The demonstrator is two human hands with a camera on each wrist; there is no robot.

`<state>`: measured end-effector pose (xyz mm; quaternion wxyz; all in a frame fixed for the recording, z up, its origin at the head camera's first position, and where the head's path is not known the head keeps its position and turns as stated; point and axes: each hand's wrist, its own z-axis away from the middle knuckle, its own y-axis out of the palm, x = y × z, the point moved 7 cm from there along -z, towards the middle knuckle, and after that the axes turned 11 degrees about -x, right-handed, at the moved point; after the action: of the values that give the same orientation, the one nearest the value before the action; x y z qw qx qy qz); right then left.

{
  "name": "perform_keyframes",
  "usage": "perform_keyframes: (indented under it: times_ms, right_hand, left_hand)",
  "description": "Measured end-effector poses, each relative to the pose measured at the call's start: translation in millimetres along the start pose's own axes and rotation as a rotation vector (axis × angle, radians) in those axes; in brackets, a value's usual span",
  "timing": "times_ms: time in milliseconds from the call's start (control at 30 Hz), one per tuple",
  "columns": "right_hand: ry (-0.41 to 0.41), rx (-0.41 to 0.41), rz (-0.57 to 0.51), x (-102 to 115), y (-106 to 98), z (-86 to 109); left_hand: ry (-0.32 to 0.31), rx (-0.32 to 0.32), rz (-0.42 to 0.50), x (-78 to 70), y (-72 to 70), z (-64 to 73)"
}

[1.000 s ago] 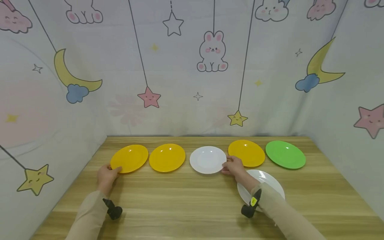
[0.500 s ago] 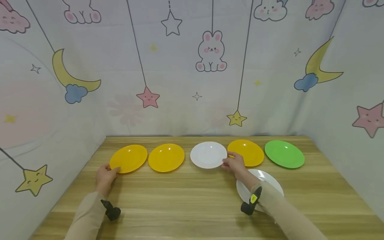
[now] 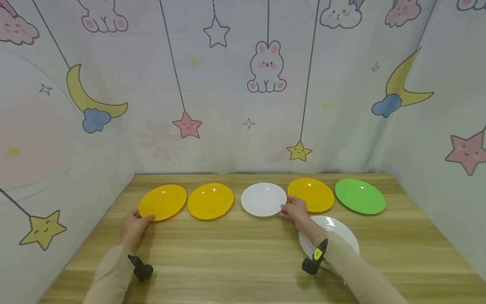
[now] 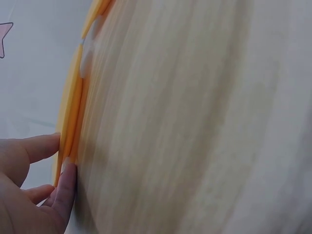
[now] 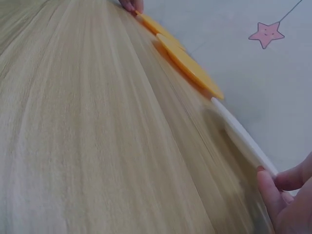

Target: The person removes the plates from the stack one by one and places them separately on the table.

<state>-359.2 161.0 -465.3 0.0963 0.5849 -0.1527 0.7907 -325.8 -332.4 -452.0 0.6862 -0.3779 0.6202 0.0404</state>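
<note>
With thumb and fingers, my left hand (image 3: pixel 133 228) pinches the near left rim of the leftmost yellow plate (image 3: pixel 163 202); in the left wrist view the thumb lies on one face of that plate (image 4: pixel 71 107) and fingers on the other. My right hand (image 3: pixel 298 211) grips the right rim of a small white plate (image 3: pixel 263 199) in the middle of the row. The right wrist view shows this white plate (image 5: pixel 239 134) edge-on, close over the table with a shadow under it. Between the two held plates lies another yellow plate (image 3: pixel 210 201).
Right of the white plate are a third yellow plate (image 3: pixel 313 192) and a green plate (image 3: pixel 360 196). A larger white plate (image 3: pixel 341 232) sits nearer, partly hidden under my right forearm. A printed curtain (image 3: pixel 220 93) borders the wooden table (image 3: pixel 212 261) at the back and sides.
My right hand's white plate shifted away toward the curtain, then came slightly back down, ending a little farther back than at first. My left hand stayed on its yellow plate's rim.
</note>
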Motion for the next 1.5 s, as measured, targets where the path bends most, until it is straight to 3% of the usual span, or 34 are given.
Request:
perform_keyframes:
  times_ms: [433,833,1200,1367,1500]
  right_hand:
    - [-0.123,0.013,0.171,4.3,-1.3,1.5]
    - [-0.199,0.013,0.223,11.5,-7.4,4.0]
    - [-0.285,-0.001,0.346,23.0,-27.1,-0.4]
    - [-0.318,0.008,0.397,31.3,-40.9,-3.1]
    - [-0.369,0.009,0.453,39.8,-51.8,-4.1]
  left_hand:
    - [0.020,-0.011,-0.015,-0.7,-0.3,0.4]
    - [0.016,-0.004,-0.009,-1.8,3.2,1.3]
    - [-0.012,0.027,-0.043,2.2,-0.2,2.6]
    - [-0.043,0.064,0.006,0.4,0.7,0.9]
    - [-0.048,0.078,-0.047,-4.3,0.4,0.3]
